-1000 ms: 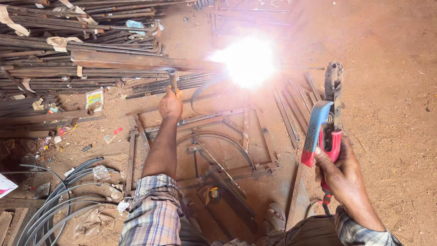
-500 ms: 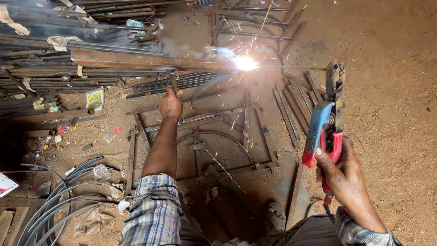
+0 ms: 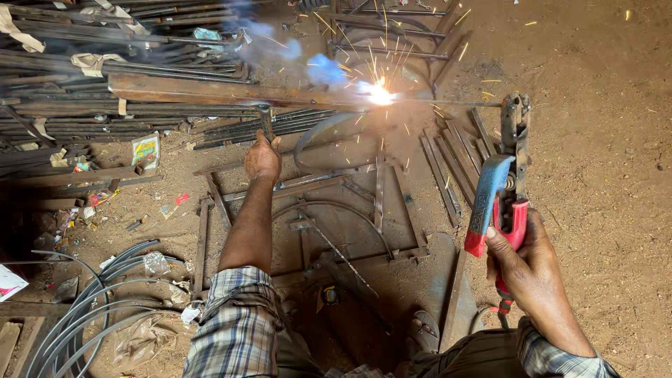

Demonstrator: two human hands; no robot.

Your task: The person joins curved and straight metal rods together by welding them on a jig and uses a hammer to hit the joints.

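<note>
The right hand (image 3: 535, 269) was closed around the red handle of a welding electrode holder (image 3: 500, 203), whose blue lever and grey metal jaw stood upright above the fist. A thin welding rod (image 3: 448, 103) ran from the jaw leftward to a bright arc (image 3: 379, 93) that threw yellow sparks and blue-white smoke. The arc sat at the right end of a long rusty flat bar (image 3: 210, 91) lying across the dirt floor (image 3: 602, 140). The left hand (image 3: 262, 157), arm extended, was clenched on the handle of a small tool (image 3: 266, 119) whose head touched the lower edge of that bar; the kind of tool could not be told. Between the arms lay a welded steel frame (image 3: 315, 217) with curved and straight members. Stacked steel rods (image 3: 63, 112) filled the upper left corner of the floor. Just below the stack stood a small rectangular packet (image 3: 145, 149), yellow and green with a white border, and a small red scrap (image 3: 182, 199) lay near it. A white sheet with red marks (image 3: 10, 281) touched the left edge, beside grey cables (image 3: 91, 308).
</note>
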